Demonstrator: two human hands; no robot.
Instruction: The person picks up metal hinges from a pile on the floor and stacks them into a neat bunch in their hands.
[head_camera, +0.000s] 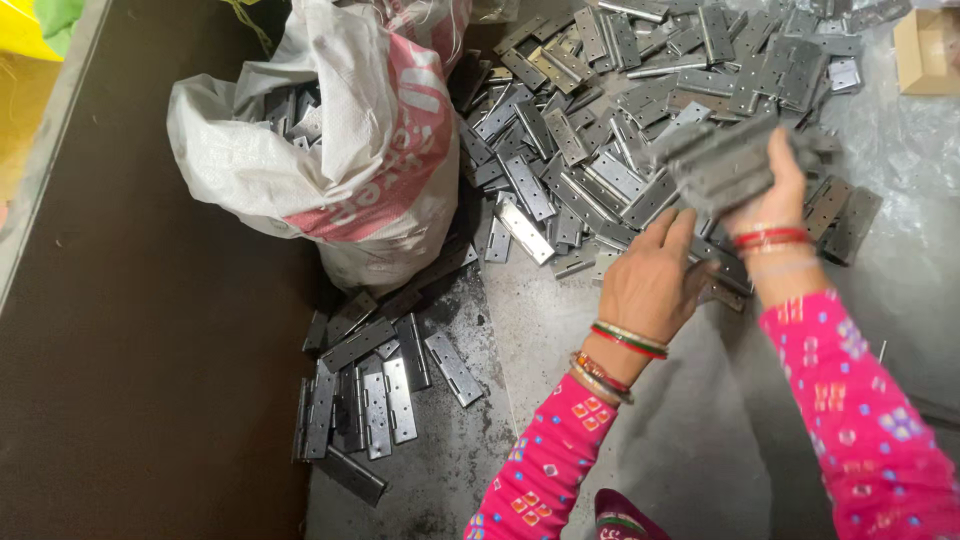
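— What is she gripping up there, past the white sack (330, 150)?

— A stack of grey metal hinges (725, 165). Her right hand (775, 190) is wrapping round the stack from underneath, fingers closed tight on it, and lifting it above the big heap of hinges (620, 110) lying to the right of the sack. I'm guessing she's bunching them so several travel at once.

— And the other hand?

— The left hand (650, 280) is lying palm down at the near edge of that heap, right of the sack, fingers spread fairly wide and touching loose hinges. Whether anything is pinched beneath them, I cannot tell.

— That smaller lot below the sack?

— Those are hinges lying side by side in a neater small group (375, 390), just under the sack's bulge, apart from the jumbled heap. It's looking like sorted pieces being kept separate.

— The sack itself?

— It's sagging open, with more hinges showing inside its mouth. A cardboard box (928, 50) is sitting far right of it.
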